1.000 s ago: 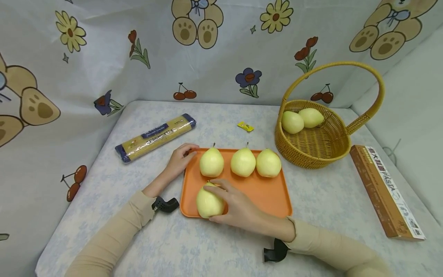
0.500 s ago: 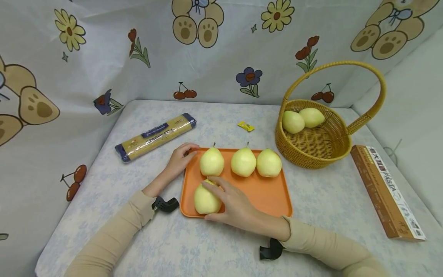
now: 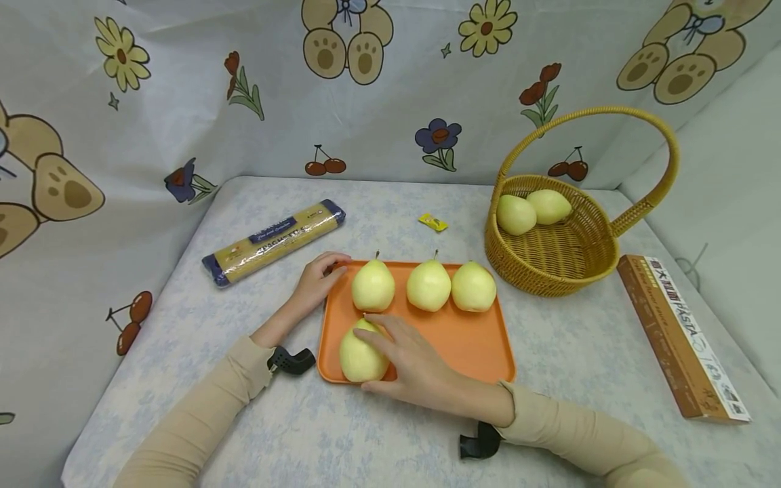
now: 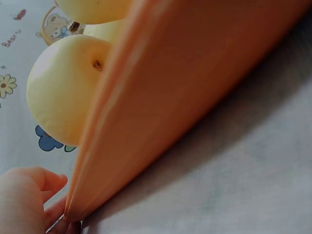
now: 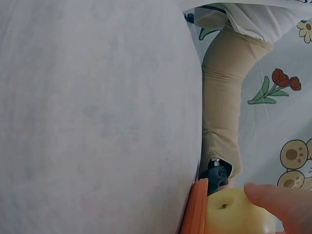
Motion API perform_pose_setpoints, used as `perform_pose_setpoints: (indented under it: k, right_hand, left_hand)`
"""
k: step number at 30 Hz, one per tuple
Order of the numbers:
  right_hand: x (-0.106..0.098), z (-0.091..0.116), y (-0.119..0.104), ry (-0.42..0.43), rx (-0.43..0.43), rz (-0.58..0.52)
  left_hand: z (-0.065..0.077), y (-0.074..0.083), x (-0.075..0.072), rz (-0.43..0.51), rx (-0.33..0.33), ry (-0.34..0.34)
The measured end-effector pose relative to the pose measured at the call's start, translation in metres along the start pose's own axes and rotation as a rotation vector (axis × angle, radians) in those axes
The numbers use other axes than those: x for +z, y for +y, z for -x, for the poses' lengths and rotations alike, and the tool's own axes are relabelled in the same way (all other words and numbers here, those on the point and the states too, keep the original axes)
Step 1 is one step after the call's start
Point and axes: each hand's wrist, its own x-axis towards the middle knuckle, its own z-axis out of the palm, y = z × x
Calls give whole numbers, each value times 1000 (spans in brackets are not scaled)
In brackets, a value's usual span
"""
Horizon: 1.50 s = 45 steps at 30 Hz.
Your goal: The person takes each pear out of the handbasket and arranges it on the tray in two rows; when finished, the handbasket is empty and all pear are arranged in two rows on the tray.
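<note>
We see the right hand (image 3: 421, 369) grasping a yellow pear (image 3: 358, 359) in the orange tray's (image 3: 454, 342) near-left corner; the left hand (image 3: 316, 279), fingertips half-hidden, seemingly pinches its far-left corner; a slack grip could let the pear roll.

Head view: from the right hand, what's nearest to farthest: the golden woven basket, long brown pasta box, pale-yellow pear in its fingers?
1. Pear, in the right hand, at the front left of the flat orange tray.
2. Basket, beyond the tray's back right corner.
3. Pasta box, farther right.
</note>
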Motion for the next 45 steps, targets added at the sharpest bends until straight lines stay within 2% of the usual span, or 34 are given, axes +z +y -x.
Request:
perform_pose_setpoints:
  k: [7,9,11,14,17,20,22,25,28,33,36,41,45]
  right_hand:
    - [-8,1,0,9,-23,-53]
    - [-17,-1,5,48,-13,-88]
    - [-31,-5,14,128,24,-133]
    - [-61,-14,40,303,112,-201]
    - [-96,-22,80,466,262,-258]
    - [-126,-24,127,543,458,-288]
    - [-142,-22,158,530,585,-293]
    - [-158,-16,196,446,692,-302]
    - [-166,-9,220,331,753,-314]
    - [-166,0,242,184,802,-341]
    - [-162,5,251,174,811,-328]
    - [-154,9,258,234,785,-203]
    - [-151,9,261,268,777,-195]
  left_hand:
    - [2,1,-1,7,6,6]
    - [1,1,0,-4,16,19]
    - [1,1,1,-10,17,28]
    - [0,0,2,-19,22,40]
    - [-1,0,1,-12,10,39]
    - [-1,0,-1,-6,3,32]
    - [-1,0,-1,-7,4,30]
    - [0,0,-1,-11,1,33]
    - [1,1,0,-11,1,31]
    - [2,3,3,-1,7,27]
    - [2,3,3,1,7,28]
    - [2,3,3,5,-1,21]
    - [1,2,2,5,-5,21]
